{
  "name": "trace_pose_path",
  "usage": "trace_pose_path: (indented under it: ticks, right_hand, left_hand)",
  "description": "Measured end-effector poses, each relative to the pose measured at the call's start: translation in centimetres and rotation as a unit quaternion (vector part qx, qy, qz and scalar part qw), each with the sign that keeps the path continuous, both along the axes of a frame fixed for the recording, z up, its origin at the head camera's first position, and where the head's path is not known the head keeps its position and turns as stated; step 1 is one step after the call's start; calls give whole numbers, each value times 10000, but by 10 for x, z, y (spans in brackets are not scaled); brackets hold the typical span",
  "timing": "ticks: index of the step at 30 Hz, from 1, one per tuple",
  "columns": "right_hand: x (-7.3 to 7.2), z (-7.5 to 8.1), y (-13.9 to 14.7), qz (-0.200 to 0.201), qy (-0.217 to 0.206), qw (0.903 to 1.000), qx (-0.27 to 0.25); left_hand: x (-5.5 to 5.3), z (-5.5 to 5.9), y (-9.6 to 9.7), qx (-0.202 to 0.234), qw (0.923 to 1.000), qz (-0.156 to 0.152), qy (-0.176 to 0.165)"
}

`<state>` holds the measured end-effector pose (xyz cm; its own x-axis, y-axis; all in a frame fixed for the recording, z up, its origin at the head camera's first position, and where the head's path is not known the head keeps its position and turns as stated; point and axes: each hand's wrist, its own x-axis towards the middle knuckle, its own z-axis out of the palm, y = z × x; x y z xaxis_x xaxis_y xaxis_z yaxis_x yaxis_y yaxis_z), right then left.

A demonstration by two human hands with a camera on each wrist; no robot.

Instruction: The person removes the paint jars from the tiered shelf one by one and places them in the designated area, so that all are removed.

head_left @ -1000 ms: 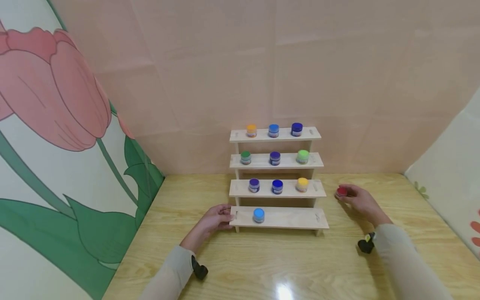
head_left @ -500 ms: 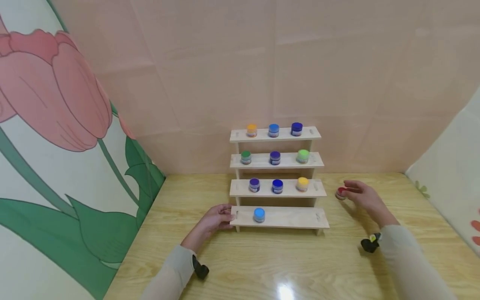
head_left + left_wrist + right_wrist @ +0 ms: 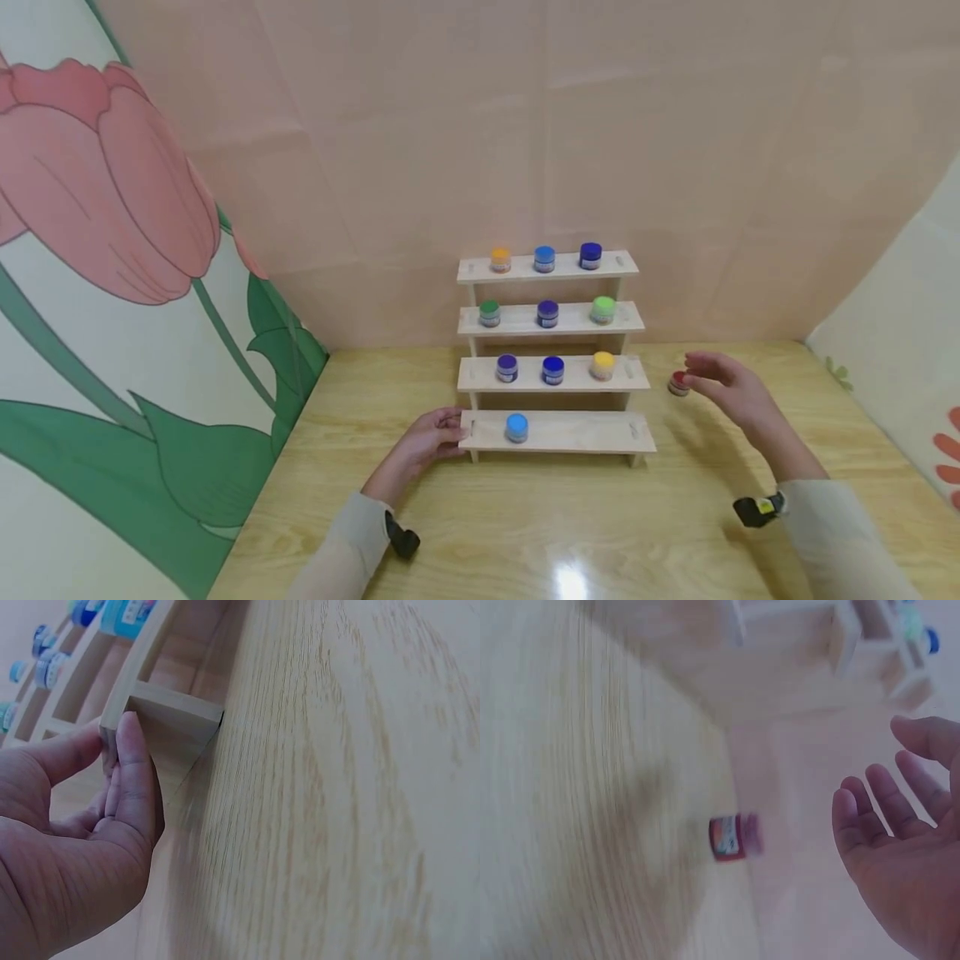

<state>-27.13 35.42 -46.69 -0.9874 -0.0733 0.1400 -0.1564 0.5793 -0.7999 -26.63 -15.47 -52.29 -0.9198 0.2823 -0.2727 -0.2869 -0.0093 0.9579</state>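
A four-tier wooden rack [image 3: 585, 431] stands on the table, with small lidded jars on every tier. My left hand [image 3: 427, 437] grips the left end of its lowest board; in the left wrist view thumb and fingers [image 3: 133, 776] pinch the board's edge. One light blue jar [image 3: 517, 427] sits on that board. Right of the rack, a red jar [image 3: 678, 383] stands on the table. My right hand [image 3: 731, 390] is just beside it, fingers loosely bent and holding nothing. The right wrist view shows the hand apart from the red jar [image 3: 727, 838].
Higher tiers carry several jars, among them a yellow jar [image 3: 603, 366], a light green jar [image 3: 603, 310] and an orange jar [image 3: 500, 260]. A pinkish cloth [image 3: 375, 167] hangs behind the table [image 3: 525, 517]. A wall with a painted tulip [image 3: 150, 183] borders the left.
My right hand has let go of the red jar and drawn back up and to the right. The jar stays on the table. My left hand keeps its hold on the rack.
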Motion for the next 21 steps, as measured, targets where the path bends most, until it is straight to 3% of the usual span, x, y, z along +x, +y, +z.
trace_pose_path:
  ticks: [4, 9, 13, 21]
  right_hand:
    - [16, 7, -11, 97, 227, 9996, -139]
    - [35, 3, -25, 354, 548, 9959, -625]
    - [45, -1, -37, 407, 757, 9942, -647]
    - [57, 2, -66, 533, 711, 9925, -844]
  left_hand:
    - [-1, 2, 1, 48, 10000, 3, 26]
    - [-1, 0, 2, 98, 9999, -106, 55]
    - [-1, -2, 1, 115, 9999, -101, 48]
    - [-1, -2, 0, 143, 9999, -22, 5]
